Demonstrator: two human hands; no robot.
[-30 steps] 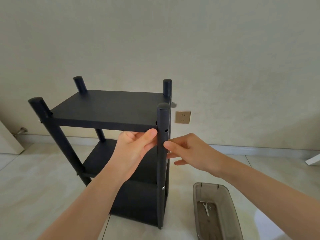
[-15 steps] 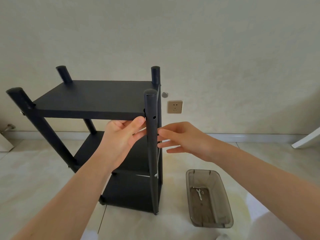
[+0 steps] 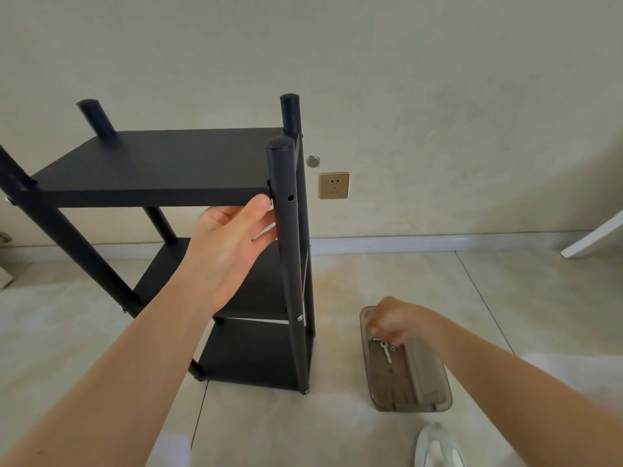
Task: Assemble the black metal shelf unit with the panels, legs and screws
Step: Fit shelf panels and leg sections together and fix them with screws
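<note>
The black shelf unit stands on the floor with three panels between its legs. My left hand (image 3: pixel 229 251) grips the top panel (image 3: pixel 161 163) from below at its front right corner, thumb on the panel's front edge, fingers beside the front right leg (image 3: pixel 290 264). An empty screw hole (image 3: pixel 290 198) shows in that leg at panel height. A silver screw (image 3: pixel 300 318) sits lower on the same leg. My right hand (image 3: pixel 397 323) is down in the smoky plastic tray (image 3: pixel 435 396), blurred, fingertips at a small silver wrench (image 3: pixel 387 353). Whether it holds anything is unclear.
The tray lies on the tiled floor right of the shelf. A gold wall socket (image 3: pixel 333 185) and a round metal knob (image 3: pixel 313 161) sit on the wall behind. A white shoe (image 3: pixel 438 446) is at the bottom edge; a white slanted bar (image 3: pixel 593 237) leans at far right.
My right hand left the front right leg and dropped into the tray. My left hand kept its hold under the top panel. The view tilted down.
</note>
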